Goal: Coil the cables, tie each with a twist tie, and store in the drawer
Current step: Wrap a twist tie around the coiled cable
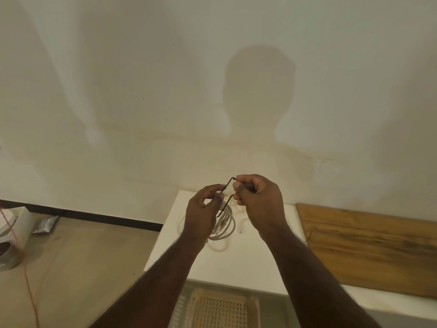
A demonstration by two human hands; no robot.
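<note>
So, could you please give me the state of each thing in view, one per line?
Coil: wound, held in the left hand above the table.
Twist tie: bent, not yet twisted shut, pinched by both hands.
Right hand: pinching the tie's ends.
Loose cable: uncoiled on the table.
Drawer: open, with a lattice tray.

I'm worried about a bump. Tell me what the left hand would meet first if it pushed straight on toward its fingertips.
Probably the right hand: the left hand points up-right at it, joined by the dark twist tie. Depth is unclear.
</note>
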